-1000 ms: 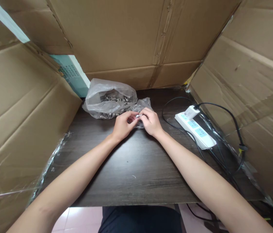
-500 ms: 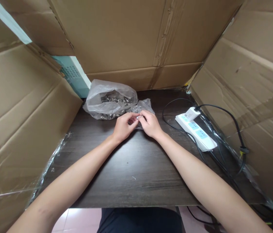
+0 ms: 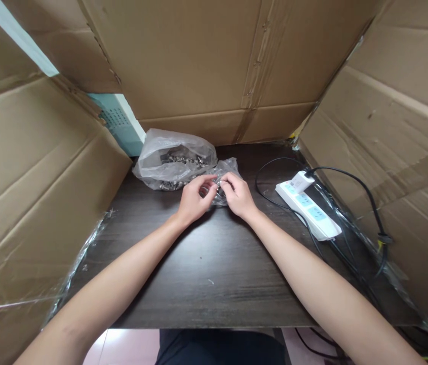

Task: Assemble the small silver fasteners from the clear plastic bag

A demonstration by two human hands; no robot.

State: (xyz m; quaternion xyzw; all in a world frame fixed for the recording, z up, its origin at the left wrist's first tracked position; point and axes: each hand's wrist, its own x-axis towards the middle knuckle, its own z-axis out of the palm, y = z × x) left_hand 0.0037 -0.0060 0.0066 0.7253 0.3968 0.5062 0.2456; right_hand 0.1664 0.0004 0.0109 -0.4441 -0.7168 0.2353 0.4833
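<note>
Over the middle of the table, both hands meet in front of a small clear plastic bag (image 3: 230, 166). My left hand (image 3: 195, 196) is closed in a loose pinch, thumb and fingers curled inward; anything between them is too small to make out. My right hand (image 3: 239, 196) pinches a small shiny metal part (image 3: 219, 183) between thumb and forefinger, close to the left fingertips. Its exact kind does not show. Behind my left hand lies a larger clear plastic bag (image 3: 152, 161), mouth gaping, with many small metal parts (image 3: 189, 161) inside.
A white power strip (image 3: 308, 208) with a plugged-in adapter (image 3: 299, 182) lies on the right, black cables (image 3: 365, 190) looping around it. Cardboard walls (image 3: 198, 61) enclose the dark wooden table (image 3: 198, 289) at the back and both sides.
My right fingertips have moved slightly right, away from the left ones, and a small gap shows between the hands. The view has tipped slightly, so everything sits a little lower.
</note>
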